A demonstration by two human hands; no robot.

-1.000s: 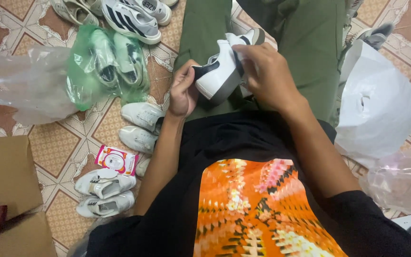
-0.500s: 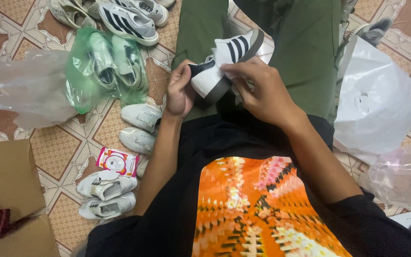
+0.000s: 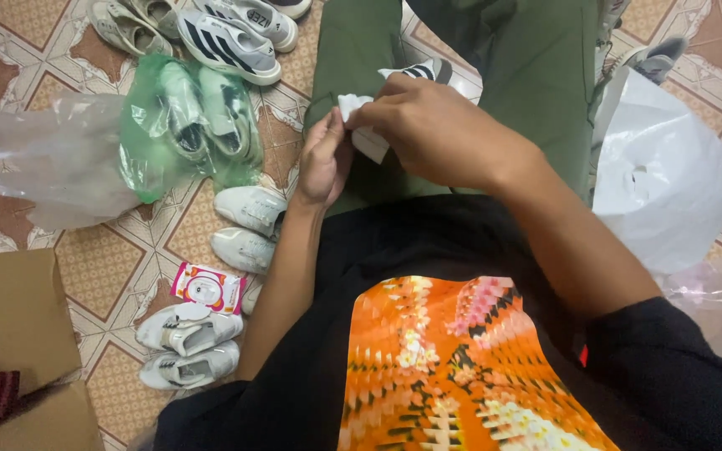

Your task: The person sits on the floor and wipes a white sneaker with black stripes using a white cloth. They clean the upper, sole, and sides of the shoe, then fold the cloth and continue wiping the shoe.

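Observation:
Over my lap, on green trousers (image 3: 353,50), I hold a white sneaker with black stripes (image 3: 418,72); my hands hide most of it. My left hand (image 3: 323,163) grips it from the left side. My right hand (image 3: 440,134) lies over the top and its fingertips pinch a small white piece (image 3: 351,106) at the shoe's near end. Whether that piece is a cloth or part of the shoe, I cannot tell.
On the tiled floor to my left lie a green bag holding shoes (image 3: 194,125), a clear bag (image 3: 43,167), two pairs of white shoes (image 3: 248,225) (image 3: 190,347), a pink packet (image 3: 208,288) and a cardboard box (image 3: 10,317). Striped sneakers (image 3: 227,42) lie farther off. A white plastic bag (image 3: 670,184) sits at the right.
The sneaker has turned and sunk lower between my hands, so less of it shows. My right hand has closed over it and my left hand has shifted up to its near end.

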